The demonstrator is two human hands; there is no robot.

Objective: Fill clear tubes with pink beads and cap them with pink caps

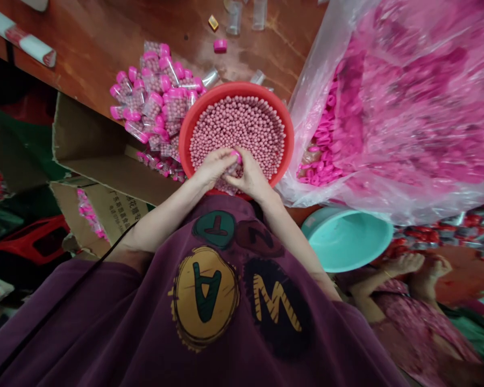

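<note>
Both hands meet over the near part of a red basin (289, 131) full of small pink balls (237, 123). Between them is a small clear jar (234, 171) with a bright pink cap (236, 156). My left hand (215, 165) has its fingers closed at the capped end. My right hand (249, 173) curls round the jar's other side. Pink-capped jars (153, 102) filled with balls lie piled left of the basin, some of them against its rim.
A big plastic bag (387, 107) of pink caps fills the right. Beside it sit a turquoise basin (347, 239) and another person's hands (411, 263). Cardboard boxes (105, 161) stand at left. Empty clear jars (234, 19) lie on the brown table (89, 43).
</note>
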